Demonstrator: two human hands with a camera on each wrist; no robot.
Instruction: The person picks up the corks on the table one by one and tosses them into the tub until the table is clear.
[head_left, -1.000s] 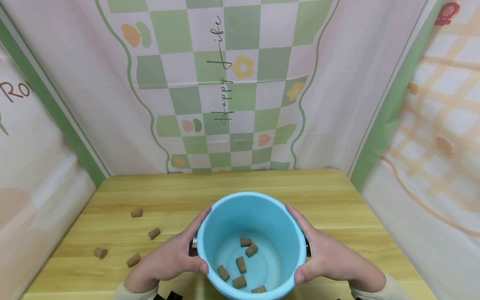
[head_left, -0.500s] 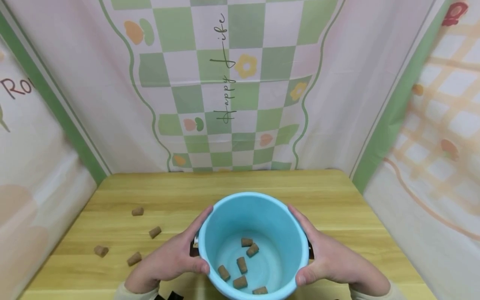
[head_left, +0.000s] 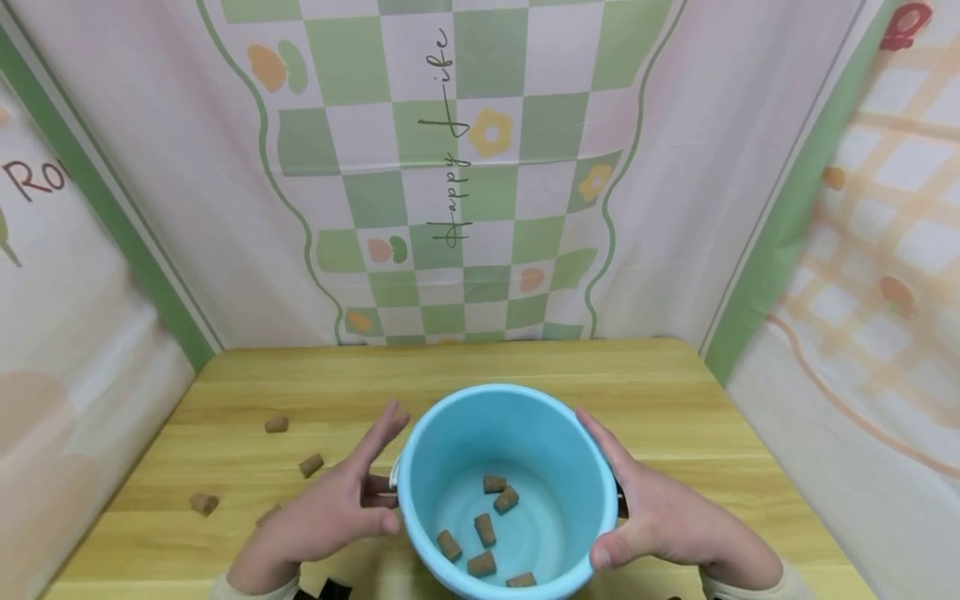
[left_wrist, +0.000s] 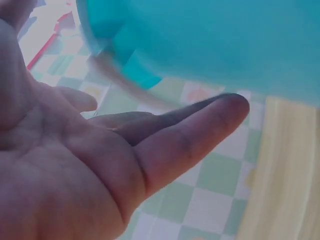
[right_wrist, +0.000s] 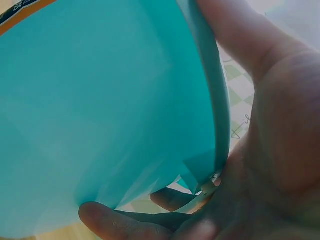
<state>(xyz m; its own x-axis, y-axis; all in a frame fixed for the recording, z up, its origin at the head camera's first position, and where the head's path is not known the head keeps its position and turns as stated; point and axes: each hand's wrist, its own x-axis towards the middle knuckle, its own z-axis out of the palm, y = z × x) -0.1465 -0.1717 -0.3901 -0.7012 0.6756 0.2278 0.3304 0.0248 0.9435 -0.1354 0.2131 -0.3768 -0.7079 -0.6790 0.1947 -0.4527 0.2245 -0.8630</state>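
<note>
A light blue bucket (head_left: pixel 517 425) stands at the near middle of the table, with several brown corks (head_left: pixel 484 530) scattered on its floor. My right hand (head_left: pixel 660 517) grips the bucket's right side, thumb on the rim and fingers along the outer wall; in the right wrist view the fingers (right_wrist: pixel 117 222) press the blue wall. On the left, my left hand (head_left: pixel 322 512) is spread apart from the rim, its fingers (left_wrist: pixel 190 135) stretched out beside the bucket wall in the left wrist view. A pale handle (left_wrist: pixel 125 85) curves along the bucket's outside there.
More corks lie loose on the wooden table (head_left: pixel 600 375) to the left: one far cork (head_left: pixel 277 424), another cork (head_left: pixel 311 465) and a cork (head_left: pixel 204 503) near the left edge. A further cork (head_left: pixel 267 515) is partly hidden by my left hand. Printed curtains (head_left: pixel 487 208) surround the table.
My left hand has let go of the bucket's rim and moved slightly left with its fingers spread. My right hand keeps its hold, and the bucket stays in place.
</note>
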